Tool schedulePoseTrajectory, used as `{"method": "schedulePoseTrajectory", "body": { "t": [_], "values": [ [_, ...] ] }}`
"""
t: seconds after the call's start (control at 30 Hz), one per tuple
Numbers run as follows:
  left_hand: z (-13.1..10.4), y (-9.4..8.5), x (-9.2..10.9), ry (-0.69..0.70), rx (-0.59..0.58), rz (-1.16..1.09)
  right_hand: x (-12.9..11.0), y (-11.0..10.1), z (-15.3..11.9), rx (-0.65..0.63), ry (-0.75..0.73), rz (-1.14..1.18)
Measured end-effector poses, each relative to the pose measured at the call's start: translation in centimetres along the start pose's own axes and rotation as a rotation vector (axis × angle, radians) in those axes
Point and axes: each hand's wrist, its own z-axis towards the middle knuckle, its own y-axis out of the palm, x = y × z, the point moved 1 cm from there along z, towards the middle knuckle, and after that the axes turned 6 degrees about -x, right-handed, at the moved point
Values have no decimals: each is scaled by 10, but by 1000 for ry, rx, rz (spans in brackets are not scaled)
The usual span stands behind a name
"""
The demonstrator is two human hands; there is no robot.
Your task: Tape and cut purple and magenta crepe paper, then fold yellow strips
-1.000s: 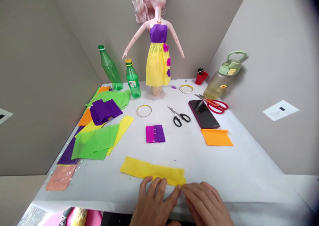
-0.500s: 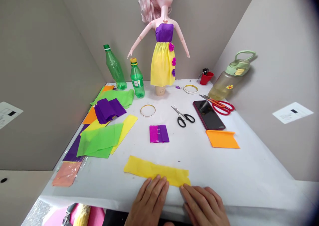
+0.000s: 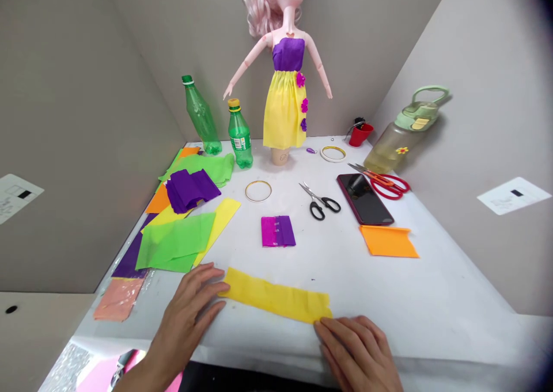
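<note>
A yellow crepe strip lies slantwise on the white table near its front edge. At its left end is my left hand, fingers spread, the fingertips touching or just beside the strip's edge. My right hand lies flat with its fingertips on the strip's lower right corner. Beyond the strip sits a small magenta and purple folded piece. Black-handled scissors lie slightly open, and a thin bangle rests to their left.
A doll in a purple and yellow dress stands at the back. Green bottles and layered coloured sheets are on the left. On the right are a phone, red scissors, an orange piece and a water bottle.
My left hand has moved left from the strip's middle to its left end, and its fingers have spread. My right hand stays at the right corner. The view has shifted slightly.
</note>
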Motion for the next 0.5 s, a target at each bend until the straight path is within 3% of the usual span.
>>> {"method": "schedulePoseTrajectory", "body": {
  "t": [0.33, 0.5],
  "values": [
    [9, -7, -13, -78, -180, -144, 3, -3, 3, -47, -9, 25],
    [5, -6, -14, -138, -182, -166, 3, 0, 2, -32, 9, 31]
  ]
}}
